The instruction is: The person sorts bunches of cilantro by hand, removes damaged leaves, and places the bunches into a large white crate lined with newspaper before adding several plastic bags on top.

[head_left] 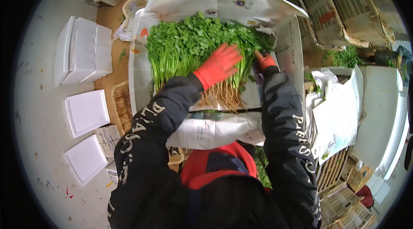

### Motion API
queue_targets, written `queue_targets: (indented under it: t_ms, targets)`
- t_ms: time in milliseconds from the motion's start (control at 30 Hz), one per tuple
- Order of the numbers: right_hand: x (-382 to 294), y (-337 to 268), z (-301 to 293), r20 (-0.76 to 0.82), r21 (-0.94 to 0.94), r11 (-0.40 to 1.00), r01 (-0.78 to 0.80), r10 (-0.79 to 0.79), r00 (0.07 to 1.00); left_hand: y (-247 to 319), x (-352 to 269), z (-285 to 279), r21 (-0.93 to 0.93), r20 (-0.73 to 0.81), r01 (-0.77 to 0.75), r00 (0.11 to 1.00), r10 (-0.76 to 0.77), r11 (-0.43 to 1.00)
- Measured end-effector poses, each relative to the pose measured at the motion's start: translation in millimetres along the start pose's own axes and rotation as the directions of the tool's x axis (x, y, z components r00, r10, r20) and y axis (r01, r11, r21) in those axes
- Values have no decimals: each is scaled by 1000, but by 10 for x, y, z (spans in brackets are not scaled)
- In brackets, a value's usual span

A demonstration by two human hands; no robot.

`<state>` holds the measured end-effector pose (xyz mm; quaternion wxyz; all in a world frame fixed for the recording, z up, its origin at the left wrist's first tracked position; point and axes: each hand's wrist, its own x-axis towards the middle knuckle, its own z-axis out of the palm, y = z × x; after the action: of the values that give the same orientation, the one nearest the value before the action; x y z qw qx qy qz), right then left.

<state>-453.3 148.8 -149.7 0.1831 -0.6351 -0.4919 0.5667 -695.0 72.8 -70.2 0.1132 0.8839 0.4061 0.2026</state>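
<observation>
Leafy green herbs with pale stems and brown roots, looking like coriander [187,42], lie side by side in a white box lined with newspaper [216,0]. The leaves point away from me and the roots towards me. My left hand [221,63], in a red glove and slightly blurred, rests flat over the stems with its fingers apart. At the right end of the row is my right hand [265,61], also red-gloved, against the outer stems; its fingers are partly hidden by leaves and the sleeve, so its grip cannot be told. A newspaper flap [219,129] hangs over the near edge.
White foam boxes [87,50] and foam lids [87,113] stand at the left. On the right are a stack of newspapers [335,116] and a long white foam box [376,116]. Paper-lined plastic crates [345,6] fill the upper right. Loose greens [343,57] lie beyond the newspapers.
</observation>
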Motion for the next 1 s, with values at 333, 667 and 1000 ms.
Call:
queue_targets:
  t_ms: [333, 667, 1000]
  targets:
    - [580, -66, 631, -188, -289, 931, 224, -284, 940, 133, 76, 135, -12, 11, 156, 988, -156, 988]
    - [-135, 55, -324, 345, -612, 725, 316, -115, 932, 46, 129, 491, 117, 159, 187, 966, -204, 975]
    - [-254, 554, 29, 227, -789, 472, 394, -372, 900, 111, 531, 774, -69, 183, 96, 980, -82, 993]
